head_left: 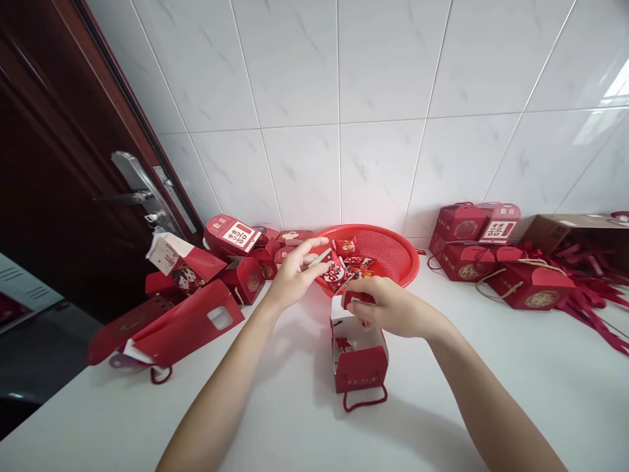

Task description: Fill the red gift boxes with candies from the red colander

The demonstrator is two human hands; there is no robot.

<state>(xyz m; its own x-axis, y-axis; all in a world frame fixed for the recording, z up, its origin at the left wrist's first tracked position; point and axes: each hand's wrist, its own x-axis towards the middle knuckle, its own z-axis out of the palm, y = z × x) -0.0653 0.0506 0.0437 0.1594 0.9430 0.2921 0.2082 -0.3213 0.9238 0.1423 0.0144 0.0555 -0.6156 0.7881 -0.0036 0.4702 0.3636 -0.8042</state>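
Observation:
A small red gift box (pixel 362 370) with a white inside stands open on the table. A red printed wrapped piece (pixel 345 345) lies in it, and a dark red cord handle (pixel 366 401) hangs at its near side. My left hand (pixel 295 278) is closed between thumb and fingers on a red-and-white printed flap (pixel 334 274) above the box's far side; whether the flap belongs to this box is unclear. Over the box opening, my right hand (pixel 388 305) pinches a small red wrapped candy (pixel 354 300). Behind the hands, a red plastic basket (pixel 410 262) holds several wrapped candies (pixel 346 246).
Red gift boxes (pixel 240 278) crowd the left, with a long unfolded box (pixel 184 321) nearer. Finished-looking boxes (pixel 462 259) are stacked at right, beside dark red ribbons (pixel 590 308) and a cardboard carton (pixel 565 226). A tiled wall (pixel 304 164) stands behind the white table (pixel 275 419).

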